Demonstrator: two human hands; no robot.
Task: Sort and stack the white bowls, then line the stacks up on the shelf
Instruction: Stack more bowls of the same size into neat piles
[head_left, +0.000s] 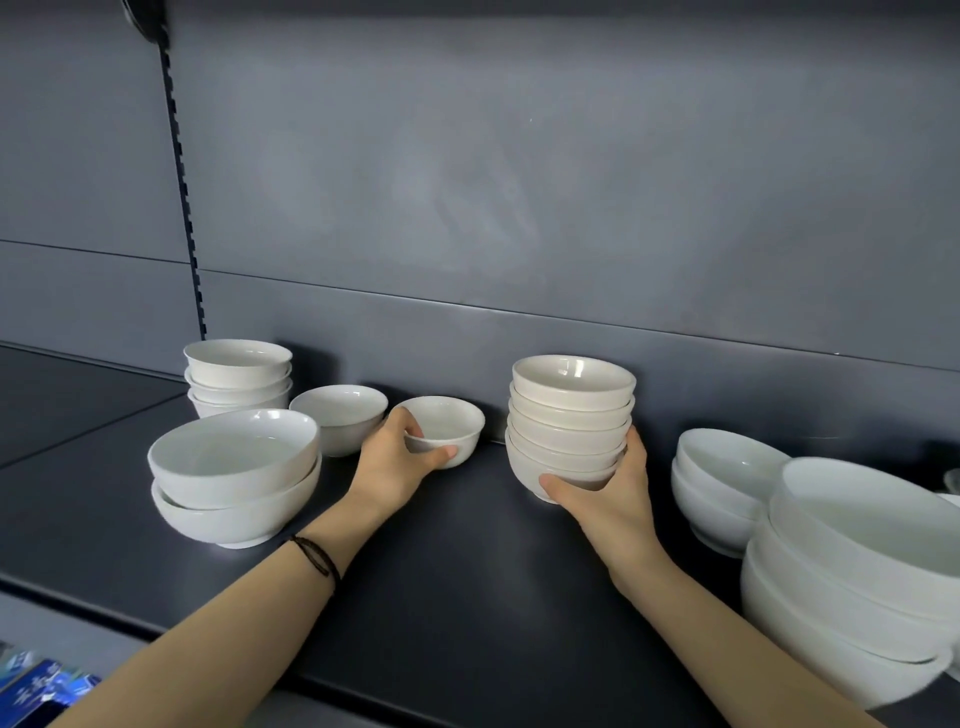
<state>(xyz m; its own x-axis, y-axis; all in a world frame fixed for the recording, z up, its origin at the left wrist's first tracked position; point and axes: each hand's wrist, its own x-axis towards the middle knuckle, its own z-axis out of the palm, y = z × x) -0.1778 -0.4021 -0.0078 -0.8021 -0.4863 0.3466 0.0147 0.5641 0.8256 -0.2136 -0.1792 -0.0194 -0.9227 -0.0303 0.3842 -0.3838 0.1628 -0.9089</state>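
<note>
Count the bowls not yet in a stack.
2: a loose bowl beside the back-left stack, and a small bowl gripped by the left hand. Others may lie off-frame.

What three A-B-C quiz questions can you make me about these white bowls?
1. Where is the small bowl that the left hand grips, compared with the tall stack?
A. On top of it
B. To its left, apart from it
C. Hidden behind it

2. How many bowls are in the front-left stack?
A. Five
B. Four
C. Two

3. What is the right hand doing?
A. Gripping the bottom of the tall stack
B. Lying flat and empty
C. Pointing upward

Answers:
1 B: there is a gap between the bowl and the stack on its right.
2 C: one big bowl nests in another.
3 A: thumb and fingers curl round the lowest bowl.
</note>
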